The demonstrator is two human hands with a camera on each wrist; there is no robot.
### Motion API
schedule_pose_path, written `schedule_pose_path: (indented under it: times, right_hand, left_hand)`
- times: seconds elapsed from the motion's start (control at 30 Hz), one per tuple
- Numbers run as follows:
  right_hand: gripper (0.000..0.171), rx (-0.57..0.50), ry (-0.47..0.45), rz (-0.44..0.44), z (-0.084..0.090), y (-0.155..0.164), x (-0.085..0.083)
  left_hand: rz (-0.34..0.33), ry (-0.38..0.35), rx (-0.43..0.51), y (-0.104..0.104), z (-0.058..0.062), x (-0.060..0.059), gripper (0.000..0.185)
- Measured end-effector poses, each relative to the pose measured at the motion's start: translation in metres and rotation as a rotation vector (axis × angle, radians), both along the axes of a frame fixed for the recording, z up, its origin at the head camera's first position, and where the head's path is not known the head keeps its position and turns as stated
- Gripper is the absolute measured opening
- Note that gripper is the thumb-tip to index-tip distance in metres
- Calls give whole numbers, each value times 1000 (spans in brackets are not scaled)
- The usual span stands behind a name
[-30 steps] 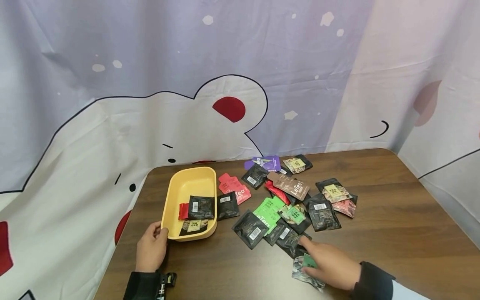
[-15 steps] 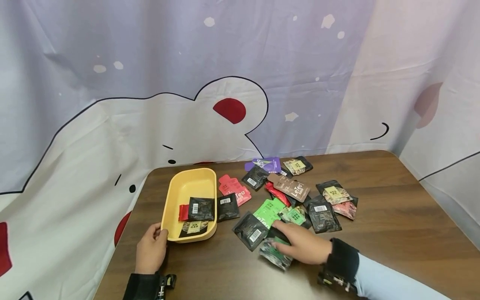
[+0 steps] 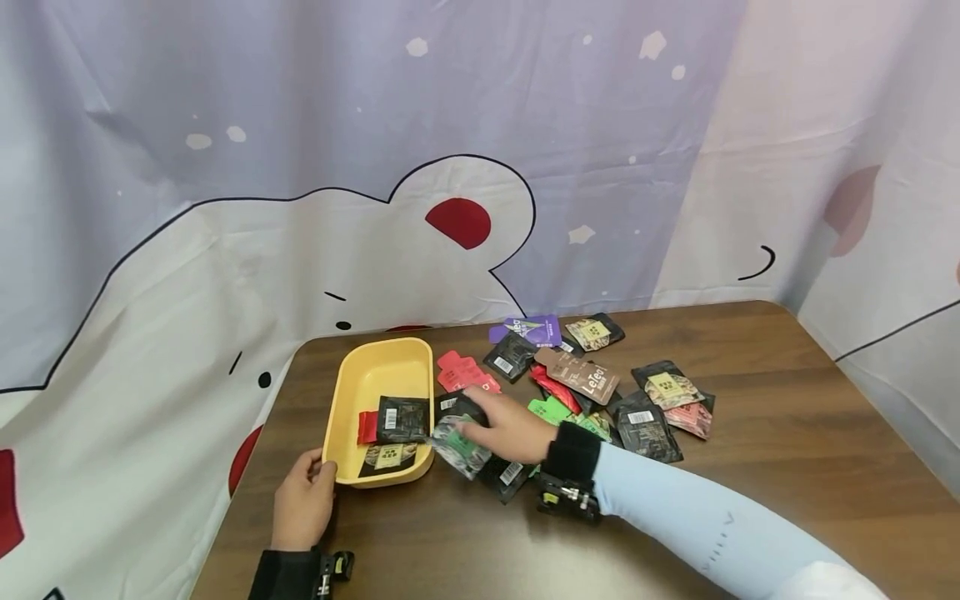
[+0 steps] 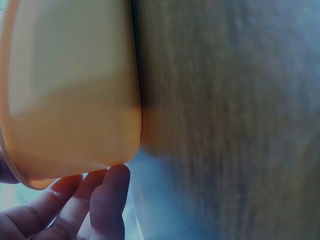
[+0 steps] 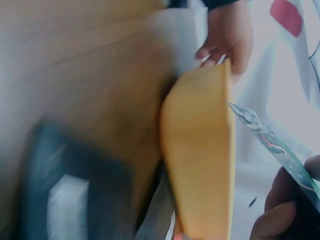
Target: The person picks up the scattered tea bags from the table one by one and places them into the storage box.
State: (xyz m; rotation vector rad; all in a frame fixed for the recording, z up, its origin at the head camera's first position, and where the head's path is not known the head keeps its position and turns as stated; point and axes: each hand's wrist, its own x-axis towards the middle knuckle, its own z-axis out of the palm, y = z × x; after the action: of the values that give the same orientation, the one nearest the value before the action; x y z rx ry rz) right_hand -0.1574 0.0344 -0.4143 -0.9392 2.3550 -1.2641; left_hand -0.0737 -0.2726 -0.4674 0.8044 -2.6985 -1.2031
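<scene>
A yellow plastic bin stands at the left of the table, holding a black sachet, a small red packet and a black sachet with a yellow label. My left hand grips its near-left corner; in the left wrist view the fingers press against the bin's wall. My right hand pinches a patterned tea sachet with a green label. That sachet sits right at the bin's right rim, and in the right wrist view the sachet is tilted close above the rim.
Right of the bin lie several more tea sachets: a pink one, a purple one, a brown one and black ones. A green one is partly hidden by my right arm. A patterned curtain hangs behind the wooden table.
My right hand has picked up the green-labelled sachet at the near side of the pile and carried it left to the bin. My left hand has stayed on the bin.
</scene>
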Motion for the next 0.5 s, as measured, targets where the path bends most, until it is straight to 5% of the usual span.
schedule_pose_path:
  times: [0.5]
  right_hand:
    - [21, -122, -126, -31, 4, -102, -13]
  left_hand:
    - [2, -13, -4, -1, -1, -2, 45]
